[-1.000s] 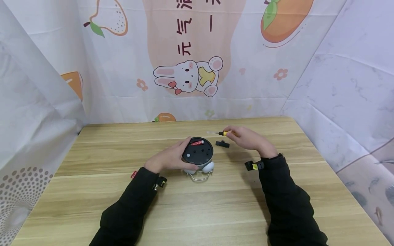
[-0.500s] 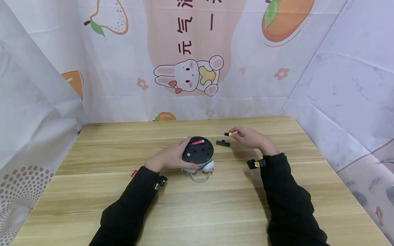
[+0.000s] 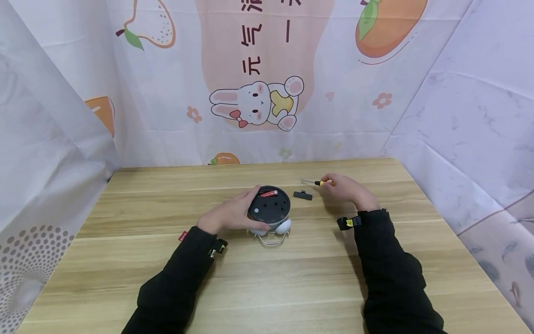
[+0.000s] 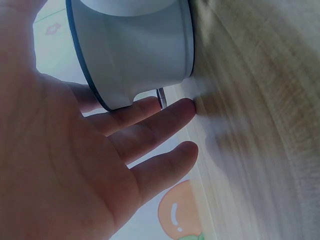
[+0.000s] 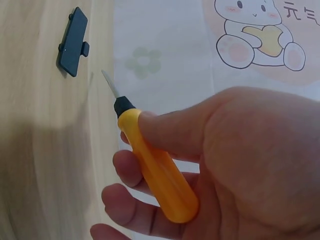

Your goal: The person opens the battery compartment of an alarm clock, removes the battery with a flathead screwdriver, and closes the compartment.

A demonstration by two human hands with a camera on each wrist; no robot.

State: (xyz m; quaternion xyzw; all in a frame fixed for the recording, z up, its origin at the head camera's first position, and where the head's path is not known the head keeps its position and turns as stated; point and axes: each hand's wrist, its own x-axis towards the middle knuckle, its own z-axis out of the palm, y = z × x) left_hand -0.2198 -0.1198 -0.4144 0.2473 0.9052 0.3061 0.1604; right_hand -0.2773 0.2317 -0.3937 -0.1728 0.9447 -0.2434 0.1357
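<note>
An alarm clock (image 3: 270, 215) lies face down on the table, its black back up and its white bells and wire handle towards the person. A red battery (image 3: 268, 193) shows in the slot at the far side of that back. My left hand (image 3: 231, 214) holds the clock from the left, thumb along the near side; in the left wrist view the other fingers (image 4: 155, 130) stretch beside its pale casing (image 4: 140, 50). To the right, my right hand (image 3: 348, 191) grips a yellow screwdriver (image 5: 162, 175) by its handle, the thin shaft pointing left above the table.
Between clock and right hand, a small black battery cover (image 3: 302, 195) lies on the wooden table (image 3: 267, 287). A printed cloth (image 3: 167, 106) hangs behind the table's back edge, and pale cloths hang at both sides.
My right hand has moved a little to the right with the screwdriver, farther from the clock and the battery cover. The left hand and the clock stay where they were.
</note>
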